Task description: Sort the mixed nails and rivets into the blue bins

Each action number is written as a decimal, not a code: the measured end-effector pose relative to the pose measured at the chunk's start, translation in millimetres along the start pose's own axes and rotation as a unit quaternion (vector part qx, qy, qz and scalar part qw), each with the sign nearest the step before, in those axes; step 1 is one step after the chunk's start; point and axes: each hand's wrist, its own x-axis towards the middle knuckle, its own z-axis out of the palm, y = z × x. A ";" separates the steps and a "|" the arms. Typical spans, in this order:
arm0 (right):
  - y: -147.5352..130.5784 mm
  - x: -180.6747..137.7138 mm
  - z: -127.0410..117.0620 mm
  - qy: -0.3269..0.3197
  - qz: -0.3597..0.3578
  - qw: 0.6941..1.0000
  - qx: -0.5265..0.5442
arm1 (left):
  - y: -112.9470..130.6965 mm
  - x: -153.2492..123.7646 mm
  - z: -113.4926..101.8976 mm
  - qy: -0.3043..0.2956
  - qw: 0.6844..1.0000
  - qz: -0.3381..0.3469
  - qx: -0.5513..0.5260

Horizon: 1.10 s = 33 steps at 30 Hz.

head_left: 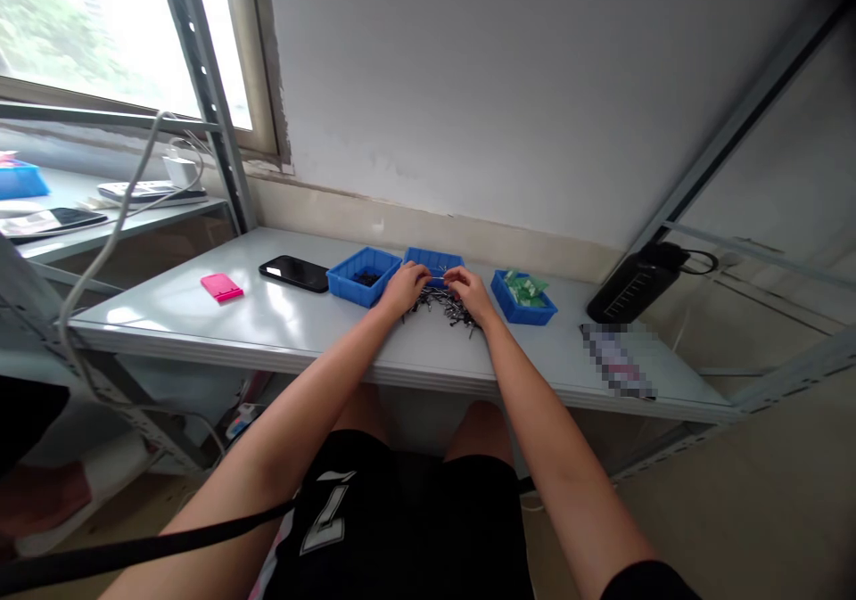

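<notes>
Over the shelf's middle, my left hand (405, 287) and my right hand (469, 291) face each other with fingers pinched. A thin silvery metal piece (437, 279) spans the gap between the fingertips; its exact kind is too small to make out. Below them lies a loose pile of small silver and black metal parts (457, 309). Just left of my left hand is a blue bin (346, 287) with small dark parts inside. Behind both hands stands a second blue bin (428, 255), partly hidden. To the right, a third blue bin (533, 316) holds green-and-clear small packets (525, 288).
A black phone (294, 273) and a bright pink plastic piece (222, 287) lie on the left of the grey shelf (300, 328). At right are a black bottle (632, 286) on its side and a blurred-out flat item (619, 359). A white cable (111, 234) hangs at left.
</notes>
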 end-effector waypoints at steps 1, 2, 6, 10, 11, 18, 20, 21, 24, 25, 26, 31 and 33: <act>-0.4 0.1 -0.4 0.004 0.006 1.000 0.008 | 0.4 0.1 0.0 0.001 1.000 -0.001 -0.002; -0.6 0.4 -1.0 0.011 0.013 1.000 0.016 | 0.9 0.1 0.0 0.003 1.000 -0.004 -0.004; -0.9 3.2 -3.7 0.053 0.037 0.997 0.043 | 2.7 -0.5 -0.1 0.008 1.000 -0.025 -0.008; -1.3 5.0 -4.8 0.088 0.048 0.993 0.066 | 3.9 -2.4 0.1 -0.012 0.999 -0.038 -0.008; -1.5 5.0 -4.6 0.091 0.050 0.992 0.069 | 4.0 -2.8 0.3 -0.021 0.999 -0.038 -0.006; 2.4 7.4 -5.2 0.133 0.057 0.989 0.031 | 2.5 -2.1 0.3 -0.069 0.997 -0.028 0.031; 5.5 8.6 -7.4 0.157 0.059 0.986 0.006 | 1.5 -2.0 -0.1 -0.082 0.995 -0.022 0.043; 7.1 8.9 -8.4 0.164 0.061 0.985 -0.007 | 1.0 -2.1 -0.1 -0.088 0.995 -0.019 0.048; 11.1 8.3 -9.7 0.161 0.063 0.984 -0.044 | -1.1 -2.4 0.5 -0.105 0.992 -0.012 0.064; 11.9 7.8 -9.5 0.154 0.062 0.985 -0.056 | -1.8 -2.5 1.0 -0.111 0.991 -0.010 0.068; 12.4 7.3 -9.1 0.145 0.060 0.985 -0.068 | -2.5 -2.6 1.5 -0.117 0.990 -0.009 0.072; 14.1 6.0 -6.6 0.104 0.049 0.986 -0.120 | -5.0 -3.0 3.6 -0.138 0.986 -0.003 0.090; 15.9 6.3 -6.4 0.095 0.046 0.985 -0.135 | -5.5 -3.2 4.0 -0.142 0.985 -0.002 0.096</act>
